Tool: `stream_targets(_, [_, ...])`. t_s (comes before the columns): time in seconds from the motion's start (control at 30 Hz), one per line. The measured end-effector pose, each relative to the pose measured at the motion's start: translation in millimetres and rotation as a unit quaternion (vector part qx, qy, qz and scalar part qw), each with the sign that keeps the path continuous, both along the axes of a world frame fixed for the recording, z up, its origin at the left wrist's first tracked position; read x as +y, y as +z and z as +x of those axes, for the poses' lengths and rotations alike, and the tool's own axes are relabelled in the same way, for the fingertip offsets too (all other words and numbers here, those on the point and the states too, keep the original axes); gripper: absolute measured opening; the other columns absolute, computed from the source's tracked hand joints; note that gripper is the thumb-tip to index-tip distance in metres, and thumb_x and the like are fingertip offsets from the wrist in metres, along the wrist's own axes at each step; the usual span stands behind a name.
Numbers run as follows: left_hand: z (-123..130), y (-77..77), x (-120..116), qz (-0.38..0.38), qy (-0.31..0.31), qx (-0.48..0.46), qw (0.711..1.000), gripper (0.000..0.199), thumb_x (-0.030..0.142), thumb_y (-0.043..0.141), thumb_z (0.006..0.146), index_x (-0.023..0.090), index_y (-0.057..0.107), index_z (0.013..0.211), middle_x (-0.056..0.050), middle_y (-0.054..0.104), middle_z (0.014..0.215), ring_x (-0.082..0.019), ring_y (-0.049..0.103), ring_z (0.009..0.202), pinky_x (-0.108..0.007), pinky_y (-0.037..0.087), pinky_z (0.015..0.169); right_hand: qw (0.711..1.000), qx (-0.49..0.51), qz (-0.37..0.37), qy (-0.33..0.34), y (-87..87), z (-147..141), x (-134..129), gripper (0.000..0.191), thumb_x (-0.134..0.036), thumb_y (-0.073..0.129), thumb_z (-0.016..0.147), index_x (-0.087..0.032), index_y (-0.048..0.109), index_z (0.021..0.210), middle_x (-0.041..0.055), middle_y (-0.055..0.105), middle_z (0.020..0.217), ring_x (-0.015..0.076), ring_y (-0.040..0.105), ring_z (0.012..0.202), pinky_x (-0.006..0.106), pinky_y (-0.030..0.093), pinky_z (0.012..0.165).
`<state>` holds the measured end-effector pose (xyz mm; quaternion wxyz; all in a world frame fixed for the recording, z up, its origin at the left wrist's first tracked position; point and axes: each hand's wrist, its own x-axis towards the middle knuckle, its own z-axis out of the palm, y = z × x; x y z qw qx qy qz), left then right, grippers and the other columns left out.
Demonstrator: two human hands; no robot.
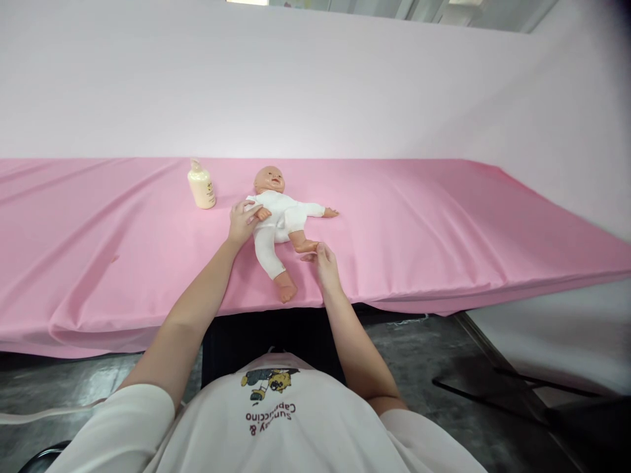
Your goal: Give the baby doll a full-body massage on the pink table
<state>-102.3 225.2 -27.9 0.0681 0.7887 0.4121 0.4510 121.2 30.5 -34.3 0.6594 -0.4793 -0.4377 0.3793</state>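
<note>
A baby doll point(276, 217) with a bare head and a white cloth body lies on its back on the pink cloth, head away from me. My left hand point(242, 222) is closed around the doll's arm on the left, just above its small hand. At the doll's bent leg on the right, my right hand point(326, 264) pinches the toes of the foot between thumb and fingers. The doll's other leg stretches toward me, and its other arm reaches out to the right. Part of the held arm is hidden behind my left fingers.
A cream-coloured pump bottle point(202, 187) stands upright to the left of the doll. The pink tablecloth point(419, 223) has folds and hangs over the front edge. A white partition point(315, 85) rises behind the table. Dark metal legs point(488, 397) show on the floor at right.
</note>
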Motion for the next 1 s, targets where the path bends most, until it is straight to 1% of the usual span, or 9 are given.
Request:
stream_targets(0.13, [0, 3.7, -3, 0.003, -0.002, 0.04, 0.999, 0.031, 0.028, 0.064, 0.091, 0.029, 0.075, 0.12, -0.01, 0.06, 0.132, -0.03, 0.048, 0.125, -0.05, 0.037, 0.112, 0.999, -0.009, -0.05, -0.018, -5.2, 1, 5, 0.053, -0.071, 0.061, 0.085, -0.019, 0.066, 0.095, 0.0067, 0.073, 0.094, 0.0144, 0.067, 0.067, 0.034, 0.059, 0.072])
stream_targets(0.37, [3, 6.5, -7, 0.026, -0.003, 0.075, 0.997, 0.033, 0.023, 0.059, 0.091, 0.029, 0.076, 0.119, -0.01, 0.061, 0.133, -0.03, 0.049, 0.123, -0.05, 0.036, 0.112, 0.998, -0.004, -0.059, -0.035, -10.7, 4, 9, 0.052, -0.069, 0.061, 0.085, -0.018, 0.066, 0.094, 0.0056, 0.071, 0.092, 0.0143, 0.068, 0.066, 0.032, 0.057, 0.069])
stream_targets(0.43, [3, 7.0, -8, 0.027, -0.003, 0.077, 0.997, 0.034, 0.022, 0.058, 0.091, 0.029, 0.075, 0.12, -0.01, 0.062, 0.133, -0.03, 0.049, 0.124, -0.05, 0.036, 0.112, 0.998, -0.009, -0.059, -0.036, -9.1, 4, 8, 0.053, -0.069, 0.06, 0.086, -0.018, 0.067, 0.096, 0.0057, 0.071, 0.093, 0.0146, 0.068, 0.067, 0.032, 0.057, 0.069])
stream_targets(0.53, [3, 7.0, -8, 0.016, -0.001, 0.067, 0.998, 0.033, 0.024, 0.06, 0.091, 0.029, 0.074, 0.121, -0.01, 0.062, 0.132, -0.03, 0.049, 0.125, -0.05, 0.036, 0.112, 0.998, -0.007, -0.051, -0.037, -6.1, 2, 5, 0.057, -0.072, 0.05, 0.091, -0.019, 0.067, 0.104, 0.0058, 0.073, 0.093, 0.0156, 0.068, 0.07, 0.033, 0.057, 0.072])
stream_targets(0.63, [2, 6.2, -6, 0.003, 0.017, 0.02, 1.0, 0.035, 0.026, 0.063, 0.09, 0.027, 0.071, 0.124, -0.01, 0.061, 0.133, -0.03, 0.05, 0.125, -0.048, 0.037, 0.113, 0.997, 0.027, -0.008, -0.065, -5.2, 2, 2, 0.059, -0.073, 0.038, 0.095, -0.02, 0.065, 0.098, 0.0052, 0.071, 0.091, 0.0176, 0.068, 0.08, 0.034, 0.057, 0.08])
stream_targets(0.73, [-1, 4.8, -1, -0.009, 0.03, -0.044, 0.999, 0.038, 0.028, 0.066, 0.088, 0.023, 0.068, 0.126, -0.012, 0.062, 0.131, -0.029, 0.053, 0.124, -0.047, 0.038, 0.114, 0.989, 0.064, 0.039, -0.131, -6.7, 4, 1, 0.056, -0.07, 0.035, 0.097, -0.022, 0.062, 0.091, 0.0045, 0.068, 0.094, 0.019, 0.067, 0.094, 0.036, 0.055, 0.092])
stream_targets(0.8, [-4, 3.1, 3, -0.014, 0.034, -0.092, 0.995, 0.038, 0.029, 0.067, 0.088, 0.021, 0.066, 0.125, -0.013, 0.063, 0.128, -0.028, 0.055, 0.123, -0.047, 0.039, 0.114, 0.982, 0.075, 0.043, -0.169, -7.5, 5, 1, 0.055, -0.069, 0.033, 0.097, -0.022, 0.062, 0.091, 0.0044, 0.067, 0.094, 0.0196, 0.066, 0.097, 0.037, 0.053, 0.097])
stream_targets(0.9, [-9, -1.3, 11, -0.033, 0.048, -0.179, 0.982, 0.035, 0.034, 0.066, 0.09, 0.02, 0.063, 0.122, -0.012, 0.064, 0.124, -0.027, 0.057, 0.123, -0.047, 0.04, 0.114, 0.975, 0.076, 0.041, -0.206, -6.8, 5, 1, 0.058, -0.07, 0.029, 0.096, -0.022, 0.061, 0.088, 0.0049, 0.065, 0.091, 0.0198, 0.065, 0.094, 0.038, 0.053, 0.096])
stream_targets(1.0, [-13, -6.7, 19, -0.061, 0.05, -0.264, 0.961, 0.036, 0.04, 0.064, 0.091, 0.021, 0.061, 0.122, -0.012, 0.064, 0.126, -0.026, 0.058, 0.123, -0.046, 0.045, 0.111, 0.975, 0.08, 0.037, -0.203, -4.9, 3, 0, 0.062, -0.074, 0.028, 0.095, -0.022, 0.061, 0.092, 0.006, 0.064, 0.095, 0.0194, 0.065, 0.09, 0.037, 0.057, 0.085])
